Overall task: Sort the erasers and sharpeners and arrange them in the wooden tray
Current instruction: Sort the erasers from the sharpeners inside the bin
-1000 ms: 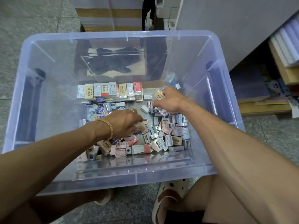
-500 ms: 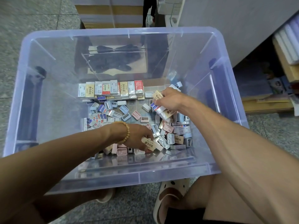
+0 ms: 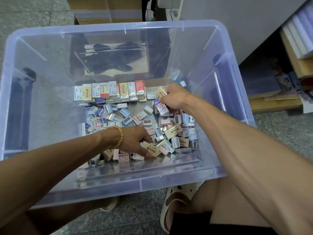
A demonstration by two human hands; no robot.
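Erasers and sharpeners point(image 3: 142, 122) lie heaped in the bottom of a big clear plastic bin point(image 3: 118, 26) on a speckled stone floor. A person sits over it, both bare arms reaching in. Along the far edge of the heap, a neat row of boxed erasers point(image 3: 110, 91) already stands side by side. No wooden tray can be made out for certain through the plastic.

The left hand point(image 3: 133, 139), a bead bracelet point(image 3: 119, 137) at its wrist, pinches a cream eraser point(image 3: 150, 149) at the near edge of the pile. The right hand point(image 3: 174, 98) grips several erasers point(image 3: 161, 101) bunched together, close beside the row's right end.

This looks like the gathering stage: like items are being picked out of the mix. The next move probably calls for standing the held erasers upright at the row's end without toppling their neighbours.

Around the bin are a cardboard box point(image 3: 105, 9) behind, shelves of stacked paper point(image 3: 299, 41) to the right, and a pale sandal point(image 3: 176, 200) by the near wall.
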